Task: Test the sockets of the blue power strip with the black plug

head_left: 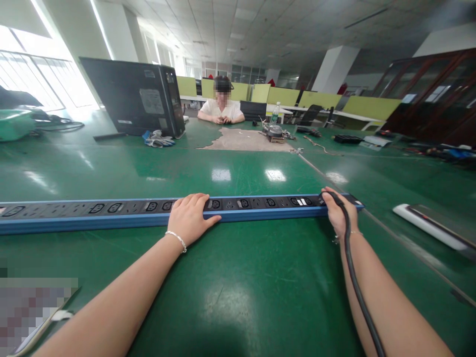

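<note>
A long blue power strip (pixel 256 214) with a black row of sockets lies across the green table. Over its middle rests my left hand (pixel 190 216), palm down, thumb spread along the front edge and the other fingers lying over the sockets. Near the strip's right end, my right hand (pixel 340 213) is closed around the plug end of a black cable (pixel 353 267). The plug sits at the socket face; how deep it is in cannot be seen. From there the cable runs down along my right forearm.
A black computer case (pixel 134 96) and gloves (pixel 158 139) stand at back left. Across the green table (pixel 238 282) sits a person (pixel 222 109). A white bar-shaped device (pixel 427 225) lies at right, a bottle (pixel 275 114) at the back, papers (pixel 33 317) at front left.
</note>
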Demonstrator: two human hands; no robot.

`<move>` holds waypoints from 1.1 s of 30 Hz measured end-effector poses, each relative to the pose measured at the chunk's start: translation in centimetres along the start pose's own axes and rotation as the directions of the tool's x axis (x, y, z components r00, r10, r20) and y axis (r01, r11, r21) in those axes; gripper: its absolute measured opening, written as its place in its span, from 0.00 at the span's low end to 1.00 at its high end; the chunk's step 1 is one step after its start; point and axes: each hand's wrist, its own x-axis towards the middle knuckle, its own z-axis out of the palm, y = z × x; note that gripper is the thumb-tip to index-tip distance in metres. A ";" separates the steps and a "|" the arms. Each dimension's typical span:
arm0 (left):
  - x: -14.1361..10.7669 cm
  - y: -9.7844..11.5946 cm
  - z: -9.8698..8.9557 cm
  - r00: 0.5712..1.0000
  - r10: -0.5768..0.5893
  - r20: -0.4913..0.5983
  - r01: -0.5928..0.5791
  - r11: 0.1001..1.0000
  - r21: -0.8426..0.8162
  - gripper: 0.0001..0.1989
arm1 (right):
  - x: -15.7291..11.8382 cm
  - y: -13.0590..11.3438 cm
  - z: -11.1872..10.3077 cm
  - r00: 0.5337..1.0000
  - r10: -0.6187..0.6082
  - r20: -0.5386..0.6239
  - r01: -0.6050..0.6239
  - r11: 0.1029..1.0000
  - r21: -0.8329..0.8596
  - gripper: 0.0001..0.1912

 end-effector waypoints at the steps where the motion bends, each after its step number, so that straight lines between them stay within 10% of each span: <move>1: 0.0 0.0 0.0 1.000 0.001 0.001 -0.001 1.000 0.001 0.27 | 0.1 0.2 0.0 1.000 0.000 0.016 0.000 1.000 0.002 0.24; 33: 0.0 -0.1 0.0 1.000 0.017 -0.008 -0.017 1.000 0.002 0.27 | 0.5 0.1 0.1 0.995 0.053 0.085 -0.054 0.998 0.011 0.24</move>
